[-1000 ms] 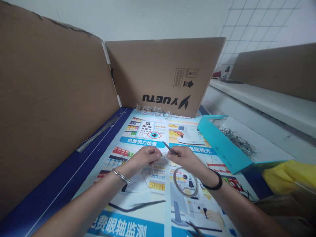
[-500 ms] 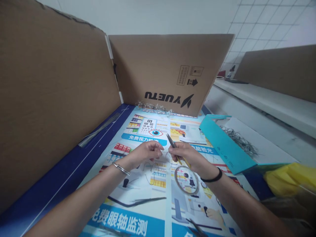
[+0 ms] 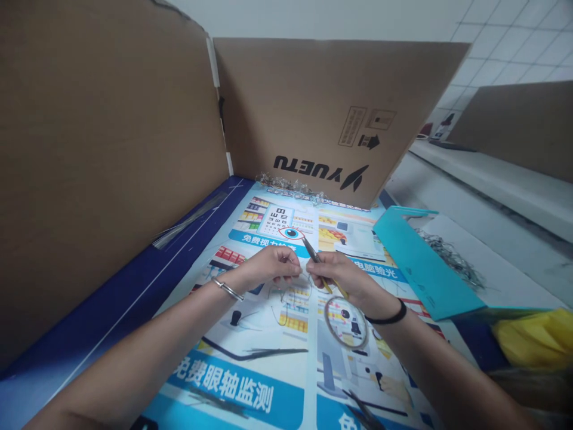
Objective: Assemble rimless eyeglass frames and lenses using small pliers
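Close together over the printed sheet (image 3: 250, 373), my two hands nearly touch at the fingertips. My left hand (image 3: 280, 266), with a silver bangle at its wrist, pinches the end of a thin wire; the tip is too fine to see clearly. Curved strands of thin wire (image 3: 284, 313) hang or lie just below it. My right hand (image 3: 342, 275) grips needle-nose pliers (image 3: 312, 251), dark jaws pointing up and away, yellow handles partly hidden in the palm. Under my right wrist lies a coil of wire (image 3: 329, 325), a round ring flat on the sheet.
Cardboard panels (image 3: 286, 101) wall off the left and back. Cut wires (image 3: 277, 352) lie near me, with a dark tool (image 3: 362, 412) at the front edge. A teal box (image 3: 421, 269) holds tangled wire pieces (image 3: 452, 257); a yellow bag (image 3: 532, 340) sits beside it. Wire scraps (image 3: 290, 185) line the back.
The view has shifted, so the scene sits slightly differently in frame. My hands stay close together in much the same pose, the pliers still in my right hand.
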Demonstrator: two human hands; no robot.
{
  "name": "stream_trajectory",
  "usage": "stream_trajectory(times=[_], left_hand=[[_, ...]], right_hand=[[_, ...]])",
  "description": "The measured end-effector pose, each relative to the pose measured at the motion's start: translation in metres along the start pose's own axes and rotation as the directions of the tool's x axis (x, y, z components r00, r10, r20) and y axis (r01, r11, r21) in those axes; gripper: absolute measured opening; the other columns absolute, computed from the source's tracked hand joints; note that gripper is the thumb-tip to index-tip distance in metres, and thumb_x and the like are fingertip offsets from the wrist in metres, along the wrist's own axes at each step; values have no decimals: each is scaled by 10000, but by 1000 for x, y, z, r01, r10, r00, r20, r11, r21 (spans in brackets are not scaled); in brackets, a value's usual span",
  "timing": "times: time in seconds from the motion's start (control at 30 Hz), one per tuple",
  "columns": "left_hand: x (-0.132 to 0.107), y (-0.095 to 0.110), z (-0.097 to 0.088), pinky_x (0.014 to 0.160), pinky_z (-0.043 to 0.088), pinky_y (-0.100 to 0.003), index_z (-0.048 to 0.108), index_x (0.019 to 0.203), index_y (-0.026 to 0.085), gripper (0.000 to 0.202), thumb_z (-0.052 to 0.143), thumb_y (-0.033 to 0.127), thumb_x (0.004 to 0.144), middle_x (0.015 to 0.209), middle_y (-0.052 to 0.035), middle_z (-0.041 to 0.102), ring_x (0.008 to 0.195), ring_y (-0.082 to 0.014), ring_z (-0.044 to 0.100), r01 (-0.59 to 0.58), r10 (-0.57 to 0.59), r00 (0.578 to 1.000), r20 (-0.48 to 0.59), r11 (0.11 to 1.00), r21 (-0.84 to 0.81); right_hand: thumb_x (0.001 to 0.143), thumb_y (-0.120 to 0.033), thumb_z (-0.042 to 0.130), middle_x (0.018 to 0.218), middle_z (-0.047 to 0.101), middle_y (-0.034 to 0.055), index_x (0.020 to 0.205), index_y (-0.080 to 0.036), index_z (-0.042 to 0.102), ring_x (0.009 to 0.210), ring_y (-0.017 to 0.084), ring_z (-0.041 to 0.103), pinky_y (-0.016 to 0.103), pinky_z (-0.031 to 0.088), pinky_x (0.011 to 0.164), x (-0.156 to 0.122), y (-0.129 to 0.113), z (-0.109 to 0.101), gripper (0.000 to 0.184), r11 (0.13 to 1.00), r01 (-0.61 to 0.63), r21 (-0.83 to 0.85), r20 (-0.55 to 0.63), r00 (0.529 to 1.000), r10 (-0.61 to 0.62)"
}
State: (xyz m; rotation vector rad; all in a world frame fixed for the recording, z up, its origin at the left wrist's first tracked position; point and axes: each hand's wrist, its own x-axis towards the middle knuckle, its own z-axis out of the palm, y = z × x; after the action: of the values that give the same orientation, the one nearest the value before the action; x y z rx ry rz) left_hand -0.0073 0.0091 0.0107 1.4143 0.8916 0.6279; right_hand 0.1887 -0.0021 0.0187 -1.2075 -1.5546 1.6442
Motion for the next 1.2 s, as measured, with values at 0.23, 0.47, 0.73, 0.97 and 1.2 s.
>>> stream_trajectory(times=[0.23,0.47,0.73,0.97,1.2], left_hand=[[1,-3,1,449,332,-190,636,738,148,193,691,318,665,641,18,586,475,-62,488,-7,7,1000,-15,1000,3],[4,-7,0,449,306,-190,619,712,152,205,646,356,713,664,2,613,462,-57,476,7,-7,999,-51,1000,8],[3,-3,-9,442,291,-187,606,694,144,223,672,357,682,671,-11,623,478,-60,454,-41,31,981,-192,998,-51],[8,-10,-18,448,295,-190,570,711,153,231,666,362,712,702,-2,617,486,-50,439,-169,89,915,-393,970,-174],[9,-11,-19,440,288,-180,560,710,149,237,667,361,714,685,-1,601,492,-49,444,-244,117,864,-490,948,-205]], right_hand=[[686,-370,644,496,517,-31,651,-164,544,474,92,447,241,298,488,1,-1,3,231,1000,-16,-1,-27,1000,16],[686,-385,623,503,487,-33,637,-168,539,492,99,438,251,314,508,3,-3,6,238,998,3,-62,-38,999,-5],[801,-425,508,640,527,-17,735,-190,568,589,125,458,253,317,532,-15,1,-7,251,814,104,-571,-145,964,-224],[783,-345,543,745,613,7,827,-220,538,653,165,543,257,320,556,-47,4,-10,133,375,-7,-927,-92,974,-209],[776,-249,552,757,620,39,783,-212,587,704,195,553,292,316,603,-56,4,10,51,-7,180,-984,177,963,-205]])
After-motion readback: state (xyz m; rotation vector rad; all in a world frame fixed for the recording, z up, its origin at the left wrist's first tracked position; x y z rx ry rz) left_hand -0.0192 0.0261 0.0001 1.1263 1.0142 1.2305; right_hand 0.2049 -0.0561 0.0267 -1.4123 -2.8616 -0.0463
